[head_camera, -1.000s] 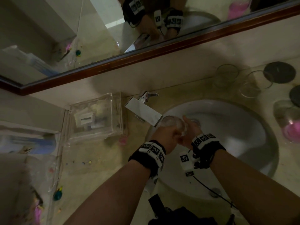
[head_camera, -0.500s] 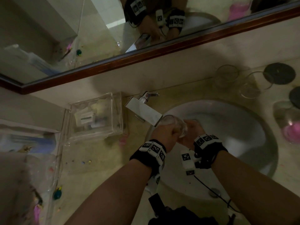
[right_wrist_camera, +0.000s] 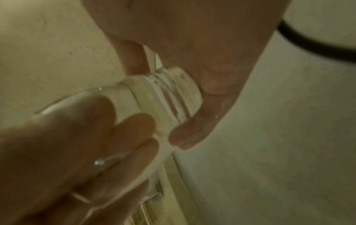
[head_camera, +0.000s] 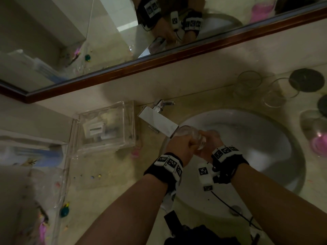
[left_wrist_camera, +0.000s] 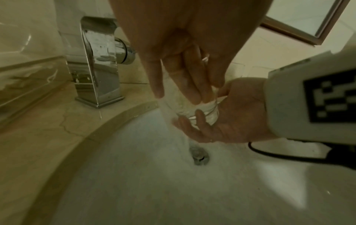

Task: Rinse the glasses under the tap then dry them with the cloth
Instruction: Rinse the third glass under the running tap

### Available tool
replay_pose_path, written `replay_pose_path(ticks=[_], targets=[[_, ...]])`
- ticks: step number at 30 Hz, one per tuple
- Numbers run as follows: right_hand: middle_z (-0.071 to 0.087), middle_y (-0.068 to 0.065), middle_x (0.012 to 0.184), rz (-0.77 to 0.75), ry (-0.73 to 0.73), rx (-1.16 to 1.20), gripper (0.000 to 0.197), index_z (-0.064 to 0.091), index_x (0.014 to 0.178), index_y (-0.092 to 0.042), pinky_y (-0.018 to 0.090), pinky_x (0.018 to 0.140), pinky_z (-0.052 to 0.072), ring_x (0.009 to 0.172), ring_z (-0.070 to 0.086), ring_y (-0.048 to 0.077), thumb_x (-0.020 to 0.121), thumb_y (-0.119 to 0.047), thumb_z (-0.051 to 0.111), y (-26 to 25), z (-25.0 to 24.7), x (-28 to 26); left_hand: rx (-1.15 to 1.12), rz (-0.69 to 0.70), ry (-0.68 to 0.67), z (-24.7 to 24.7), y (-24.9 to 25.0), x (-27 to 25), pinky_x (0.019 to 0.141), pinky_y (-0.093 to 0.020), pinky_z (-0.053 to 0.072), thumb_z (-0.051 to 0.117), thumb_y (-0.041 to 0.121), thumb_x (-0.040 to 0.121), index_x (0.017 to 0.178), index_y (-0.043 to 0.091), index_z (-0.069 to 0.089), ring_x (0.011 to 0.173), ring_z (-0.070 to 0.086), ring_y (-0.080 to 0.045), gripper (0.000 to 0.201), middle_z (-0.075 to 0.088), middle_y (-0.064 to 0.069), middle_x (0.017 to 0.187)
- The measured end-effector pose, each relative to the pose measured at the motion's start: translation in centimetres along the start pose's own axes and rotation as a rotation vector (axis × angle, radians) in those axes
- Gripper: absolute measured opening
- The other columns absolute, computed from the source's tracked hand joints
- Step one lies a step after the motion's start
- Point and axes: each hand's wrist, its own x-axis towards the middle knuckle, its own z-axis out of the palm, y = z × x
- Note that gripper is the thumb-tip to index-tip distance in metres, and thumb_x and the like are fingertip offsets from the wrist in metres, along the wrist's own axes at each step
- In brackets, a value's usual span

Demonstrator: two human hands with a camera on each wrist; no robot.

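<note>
Since a second ago we have tipped the clear glass [head_camera: 192, 137] further toward our right hand [head_camera: 211, 145], keeping it at the chrome tap's [head_camera: 157, 121] spout over the white basin [head_camera: 265, 138]. Our left hand [head_camera: 180, 147] wraps its fingers round the wall; the right cups the thick base (water streams past). Two more glasses [head_camera: 247, 84] stand far right.

No legible text, brand or number; only black-and-white square marker patterns on the wristbands [head_camera: 169, 163] and on a white block [left_wrist_camera: 316, 102]
</note>
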Motion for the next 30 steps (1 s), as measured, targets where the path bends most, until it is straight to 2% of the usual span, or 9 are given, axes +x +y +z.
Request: replay_pose_path(ticks=[2,4,6,8,11,16,21,25,30], targets=[[0.063,0.014,0.117,0.028,0.0,0.002,0.046,0.057,0.122,-0.004,0.037,0.099,0.042,0.118,0.054,0.029,0.096,-0.04,0.044,-0.1,0.0,0.3,0.006,-0.02,-0.04,0.3,-0.2,0.2,0.09,-0.03,0.044,0.054,0.026,0.097,0.119,0.009,0.063,0.108,0.059,-0.026,0.029,0.065,-0.01,0.117],[0.07,0.01,0.092,0.032,0.019,0.0,0.051,0.062,0.107,-0.005,0.035,0.08,0.046,0.099,0.059,0.026,0.097,-0.049,0.04,-0.2,0.2,-0.1,0.055,-0.016,-0.119,0.3,-0.4,0.2,0.091,-0.03,0.044,0.051,0.023,0.098,0.121,0.013,0.062,0.112,0.059,-0.026,0.027,0.065,-0.009,0.12],[0.069,0.011,0.097,0.015,0.007,0.006,0.05,0.063,0.106,-0.009,0.038,0.083,0.047,0.097,0.058,0.027,0.095,-0.052,0.042,-0.1,0.2,-0.4,0.063,-0.006,-0.102,0.3,-0.7,0.2,0.085,-0.026,0.042,0.053,0.024,0.097,0.113,0.015,0.066,0.107,0.061,-0.025,0.023,0.068,-0.006,0.114],[0.065,0.013,0.102,-0.037,-0.005,0.046,0.041,0.068,0.1,-0.013,0.046,0.097,0.044,0.105,0.055,0.031,0.086,-0.05,0.056,0.2,0.0,-0.3,0.035,-0.013,-0.047,0.2,-0.7,0.0,0.08,-0.023,0.038,0.056,0.025,0.096,0.108,0.014,0.069,0.103,0.061,-0.024,0.021,0.069,-0.006,0.111],[0.062,0.014,0.085,-0.024,0.015,0.091,0.045,0.073,0.069,-0.006,0.04,0.075,0.052,0.079,0.061,0.03,0.095,-0.03,0.044,0.2,0.0,0.2,0.003,-0.009,-0.004,0.1,-0.3,-0.1,0.077,-0.021,0.037,0.056,0.025,0.096,0.107,0.014,0.069,0.101,0.061,-0.022,0.021,0.069,-0.005,0.109],[0.066,0.016,0.102,-0.004,-0.005,0.109,0.042,0.06,0.11,-0.007,0.039,0.087,0.046,0.106,0.059,0.03,0.099,-0.043,0.04,0.0,0.9,-0.7,0.015,0.054,0.002,-0.5,0.6,-0.4,0.078,-0.022,0.035,0.049,0.017,0.1,0.118,0.002,0.06,0.108,0.058,-0.03,0.026,0.062,-0.016,0.12],[0.052,0.001,0.081,-0.085,-0.035,-0.017,0.018,0.049,0.098,-0.012,0.013,0.043,0.047,0.066,0.064,0.003,0.098,0.002,0.039,-0.6,0.5,-1.4,-0.055,-0.028,0.026,-0.5,0.7,-0.4,0.083,-0.026,0.043,0.059,0.024,0.095,0.105,0.009,0.068,0.102,0.062,-0.023,0.021,0.068,-0.01,0.109],[0.07,0.012,0.071,-0.067,-0.01,0.037,0.042,0.069,0.082,-0.006,0.035,0.069,0.049,0.077,0.065,0.026,0.101,-0.028,0.039,-0.3,0.3,-1.4,-0.046,-0.024,0.007,-0.4,0.7,-0.5,0.071,-0.015,0.03,0.056,0.026,0.097,0.113,0.008,0.062,0.104,0.059,-0.022,0.025,0.065,-0.01,0.115],[0.066,0.006,0.089,0.034,-0.014,0.01,0.047,0.061,0.093,-0.013,0.03,0.075,0.041,0.085,0.055,0.02,0.096,-0.053,0.037,-0.2,0.3,-1.5,-0.058,-0.043,-0.08,-0.1,0.3,-0.4,0.084,-0.023,0.041,0.056,0.023,0.097,0.114,0.009,0.064,0.108,0.06,-0.024,0.023,0.066,-0.009,0.116]])
